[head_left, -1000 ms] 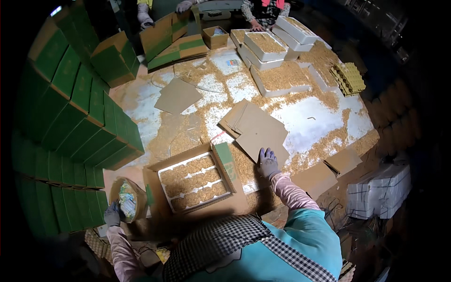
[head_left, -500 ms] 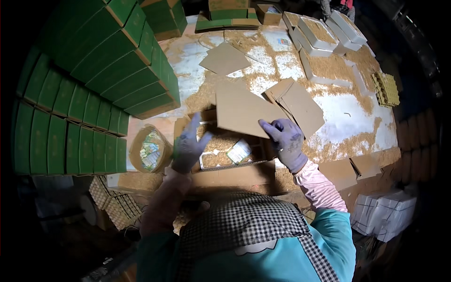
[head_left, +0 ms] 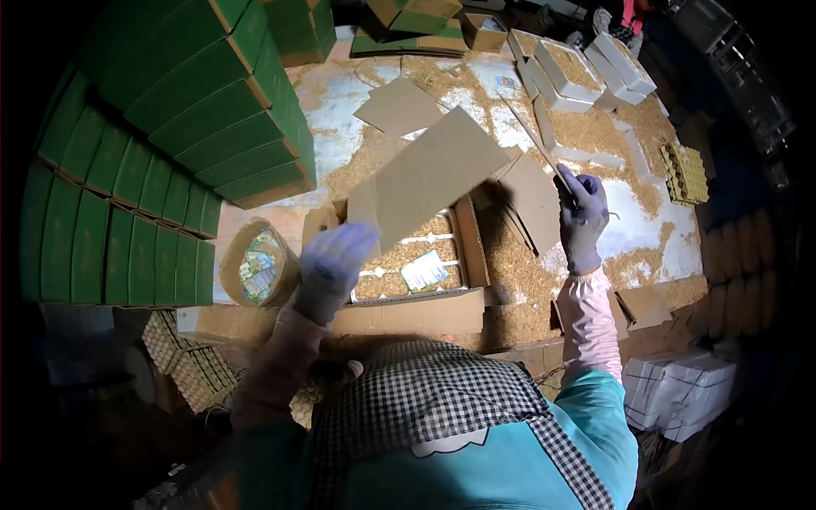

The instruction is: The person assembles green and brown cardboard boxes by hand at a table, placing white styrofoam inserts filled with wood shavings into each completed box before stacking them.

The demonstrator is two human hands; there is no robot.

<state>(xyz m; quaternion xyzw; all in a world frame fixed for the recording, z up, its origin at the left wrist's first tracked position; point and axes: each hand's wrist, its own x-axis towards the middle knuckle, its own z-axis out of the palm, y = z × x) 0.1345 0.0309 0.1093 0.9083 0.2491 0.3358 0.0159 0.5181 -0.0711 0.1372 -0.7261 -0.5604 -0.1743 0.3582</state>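
My left hand, gloved and blurred by motion, has its fingers at the lower left corner of a flat cardboard sheet. The sheet hangs tilted over an open cardboard box and covers its far left part. Inside the box, sawdust fills around white dividers, and a printed card lies on top. Off to the right, my gloved right hand is closed on a second cardboard sheet, seen nearly edge-on.
Green cartons are stacked high at left. A round tub of printed packets stands beside the box. More loose cardboard lies to the right and another piece behind. White foam boxes of sawdust and yellow trays sit far right.
My right hand has moved right and up with one sheet, now apart from the other. My left hand, empty before, is now at the other sheet's corner. More of the box shows.
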